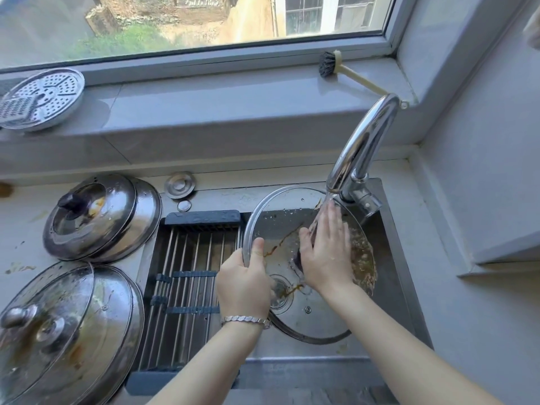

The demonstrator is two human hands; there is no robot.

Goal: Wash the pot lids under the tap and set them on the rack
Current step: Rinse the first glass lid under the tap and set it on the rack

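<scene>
I have my left hand [244, 282] curled round the near-left rim of the glass lid [280, 220], thumb hooked over the edge onto the face that looks up at me and the other fingers hidden behind it. The lid is tilted on edge over the sink [393, 258], and brown residue streaks its glass between my 2 hands. My right hand [325, 252] lies flat on that same face, fingers straight and close together, holding nothing and only pressing the glass. Water [323, 207] from the tap [361, 150] lands just past its fingertips and runs down under the palm; the tap's base stands just beyond and to the right of this hand. Dirty, foamy water collects on the glass to the right of the right hand. A bracelet [245, 320] sits on my left wrist. The drain [280, 290] shows through the glass beside my left hand. Directly left of the left hand, the rack [187, 258] of metal rods spans the sink's left part, with no lid on it. Further left, on the worktop [17, 217], wait 2 stacks of soiled lids: a steel lid with a black knob [90, 214] on the far one, a glass lid with a metal knob [58, 323] on the near one. Well beyond both hands, on the window sill [204, 106], a perforated steamer plate [43, 97] lies at the left and a dish brush [344, 71] at the right.
</scene>
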